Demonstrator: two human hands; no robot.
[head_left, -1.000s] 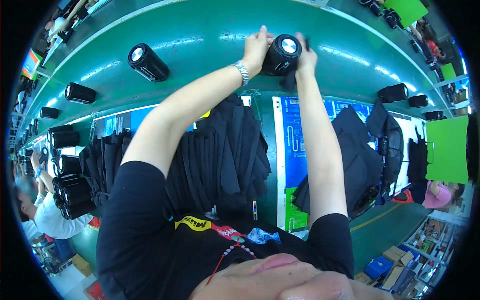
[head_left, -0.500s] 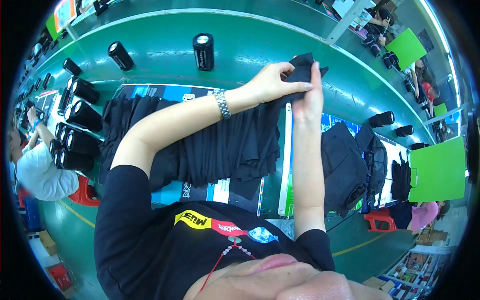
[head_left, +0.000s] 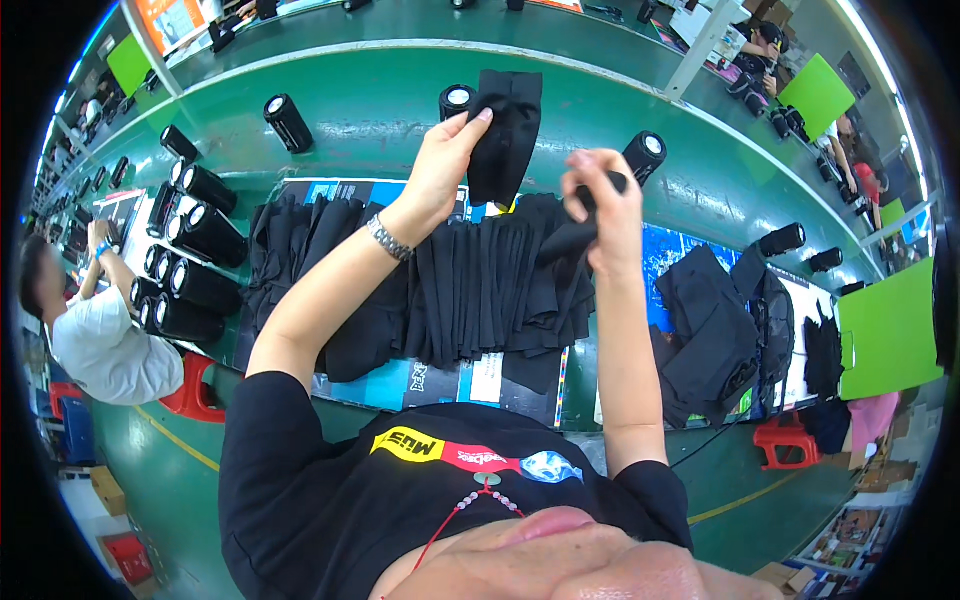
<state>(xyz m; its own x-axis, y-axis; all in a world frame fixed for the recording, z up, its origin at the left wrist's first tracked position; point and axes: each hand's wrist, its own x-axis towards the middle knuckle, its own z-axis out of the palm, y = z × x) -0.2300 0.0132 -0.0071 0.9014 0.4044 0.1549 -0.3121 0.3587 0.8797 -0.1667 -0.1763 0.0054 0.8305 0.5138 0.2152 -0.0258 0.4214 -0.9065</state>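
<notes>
My left hand (head_left: 440, 170), with a metal watch on its wrist, pinches a flat black cloth sleeve (head_left: 507, 140) by its left side. The sleeve hangs upright above the row of cloth, partly covering a black cylinder (head_left: 456, 98) behind it. To its right, my right hand (head_left: 612, 215) is curled, slightly blurred, around another dark piece of cloth (head_left: 572, 240). That piece hangs beside the right end of a long row of overlapping black cloth sleeves (head_left: 465, 290) lying on the bench.
Several black cylinders (head_left: 205, 232) stand at the left, and single ones (head_left: 288, 123) (head_left: 646, 152) line the back of the green bench (head_left: 370, 100). Right of me lies a heap of black cloth (head_left: 705, 320). A person in white (head_left: 110, 345) works at the left.
My hands have separated. The left moved left and up, now holding a sleeve upright; the right turned and closed around dark cloth. The whole view has shifted a little.
</notes>
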